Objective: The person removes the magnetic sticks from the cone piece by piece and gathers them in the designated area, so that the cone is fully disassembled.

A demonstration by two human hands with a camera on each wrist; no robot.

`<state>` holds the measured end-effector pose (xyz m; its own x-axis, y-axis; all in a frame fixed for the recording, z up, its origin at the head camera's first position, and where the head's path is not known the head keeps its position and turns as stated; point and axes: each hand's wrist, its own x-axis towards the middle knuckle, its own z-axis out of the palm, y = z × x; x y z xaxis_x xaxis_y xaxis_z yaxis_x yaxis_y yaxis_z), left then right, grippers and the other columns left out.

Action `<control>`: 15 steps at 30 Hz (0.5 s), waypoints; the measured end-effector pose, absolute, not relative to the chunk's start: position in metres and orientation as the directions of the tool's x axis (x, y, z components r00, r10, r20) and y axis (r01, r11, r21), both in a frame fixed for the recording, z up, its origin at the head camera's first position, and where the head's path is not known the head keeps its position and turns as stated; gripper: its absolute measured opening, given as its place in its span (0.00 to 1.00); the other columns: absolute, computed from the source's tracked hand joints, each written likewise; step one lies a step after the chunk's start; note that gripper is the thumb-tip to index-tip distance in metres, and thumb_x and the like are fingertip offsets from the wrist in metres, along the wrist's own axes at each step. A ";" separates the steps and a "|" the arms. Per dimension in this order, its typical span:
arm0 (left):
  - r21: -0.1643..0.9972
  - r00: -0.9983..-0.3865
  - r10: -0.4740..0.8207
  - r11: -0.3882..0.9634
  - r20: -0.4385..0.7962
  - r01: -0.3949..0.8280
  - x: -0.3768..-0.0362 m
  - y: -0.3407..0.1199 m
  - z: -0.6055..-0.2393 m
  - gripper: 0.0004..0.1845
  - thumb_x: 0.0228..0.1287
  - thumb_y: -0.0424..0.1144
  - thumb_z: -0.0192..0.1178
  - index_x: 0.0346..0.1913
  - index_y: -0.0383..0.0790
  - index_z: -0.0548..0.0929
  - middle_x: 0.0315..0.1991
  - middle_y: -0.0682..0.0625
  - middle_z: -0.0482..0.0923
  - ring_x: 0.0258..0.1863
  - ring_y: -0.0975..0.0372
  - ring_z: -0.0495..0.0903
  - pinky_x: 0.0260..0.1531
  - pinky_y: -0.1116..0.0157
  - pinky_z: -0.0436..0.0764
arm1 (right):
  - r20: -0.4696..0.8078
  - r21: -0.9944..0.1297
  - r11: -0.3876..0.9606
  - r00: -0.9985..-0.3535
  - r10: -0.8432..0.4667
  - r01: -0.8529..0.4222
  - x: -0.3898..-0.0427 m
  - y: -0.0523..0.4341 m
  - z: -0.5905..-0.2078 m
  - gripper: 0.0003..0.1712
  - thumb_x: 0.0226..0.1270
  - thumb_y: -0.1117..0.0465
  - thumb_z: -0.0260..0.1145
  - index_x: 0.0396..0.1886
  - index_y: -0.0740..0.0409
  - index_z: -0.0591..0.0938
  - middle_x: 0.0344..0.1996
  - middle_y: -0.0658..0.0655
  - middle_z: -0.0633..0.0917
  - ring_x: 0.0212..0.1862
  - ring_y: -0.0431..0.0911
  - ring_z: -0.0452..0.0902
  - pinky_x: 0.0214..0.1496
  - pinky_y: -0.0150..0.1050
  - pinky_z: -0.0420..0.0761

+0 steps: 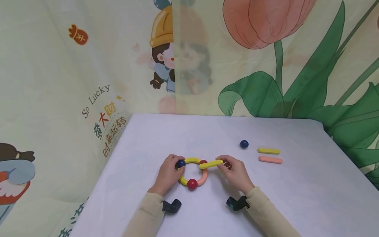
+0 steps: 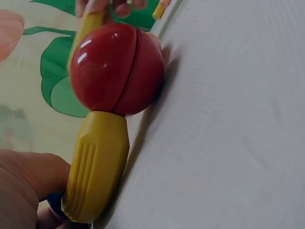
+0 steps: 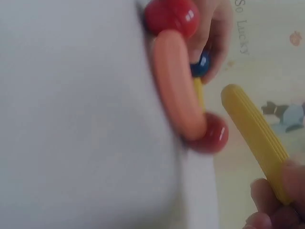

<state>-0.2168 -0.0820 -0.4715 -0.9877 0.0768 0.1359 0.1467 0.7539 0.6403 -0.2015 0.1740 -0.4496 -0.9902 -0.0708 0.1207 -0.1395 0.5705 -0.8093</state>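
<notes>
A ring of curved yellow and pink pieces joined by red and blue balls lies on the white table. My left hand (image 1: 168, 174) grips its left side at the blue ball (image 1: 180, 163). At the near side is a red ball (image 1: 192, 184), between a curved yellow piece (image 2: 97, 164) and a curved pink piece (image 3: 176, 86). A second red ball (image 3: 213, 133) joins the pink piece at the far right. Between thumb and fingers, my right hand (image 1: 237, 172) pinches a straight yellow stick (image 3: 255, 138) by one end. Its free end overlaps the ring's right side in the head view.
To the right on the table (image 1: 311, 184) lie a loose blue ball (image 1: 244, 144), a yellow stick (image 1: 268, 151) and a pink stick (image 1: 270, 160). A printed curtain (image 1: 201, 102) hangs behind the table's far edge. Each wrist wears a small black camera (image 1: 172, 206).
</notes>
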 end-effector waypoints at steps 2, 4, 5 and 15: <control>0.636 -0.988 0.074 0.758 0.137 0.145 -0.217 -0.082 -0.471 0.19 0.61 0.39 0.68 0.55 0.44 0.82 0.47 0.49 0.74 0.49 0.57 0.76 0.53 0.59 0.80 | 0.101 -0.808 0.580 -0.994 -0.041 -0.106 -0.198 0.188 -0.456 0.14 0.67 0.64 0.66 0.51 0.54 0.83 0.39 0.54 0.83 0.36 0.46 0.74 0.33 0.33 0.77; 0.634 -0.988 0.072 0.759 0.138 0.144 -0.216 -0.082 -0.471 0.19 0.61 0.39 0.68 0.56 0.44 0.82 0.47 0.48 0.75 0.49 0.57 0.76 0.53 0.59 0.80 | 0.083 -0.804 0.590 -0.997 -0.002 -0.068 -0.194 0.206 -0.463 0.14 0.68 0.64 0.65 0.52 0.54 0.83 0.40 0.55 0.82 0.38 0.47 0.74 0.33 0.33 0.77; 0.635 -0.988 0.071 0.759 0.137 0.142 -0.216 -0.082 -0.470 0.19 0.61 0.39 0.68 0.56 0.44 0.82 0.47 0.48 0.75 0.50 0.57 0.76 0.53 0.59 0.79 | 0.073 -0.802 0.596 -0.997 0.019 -0.047 -0.193 0.216 -0.465 0.14 0.68 0.63 0.64 0.53 0.54 0.83 0.41 0.55 0.82 0.38 0.47 0.74 0.33 0.32 0.76; 0.642 -0.989 0.073 0.754 0.125 0.137 -0.215 -0.081 -0.469 0.20 0.61 0.38 0.68 0.56 0.44 0.81 0.47 0.48 0.75 0.50 0.56 0.76 0.52 0.58 0.80 | 0.075 -0.703 0.706 -0.980 0.183 0.078 -0.179 0.306 -0.469 0.19 0.72 0.59 0.60 0.58 0.61 0.78 0.52 0.63 0.81 0.45 0.52 0.74 0.34 0.32 0.76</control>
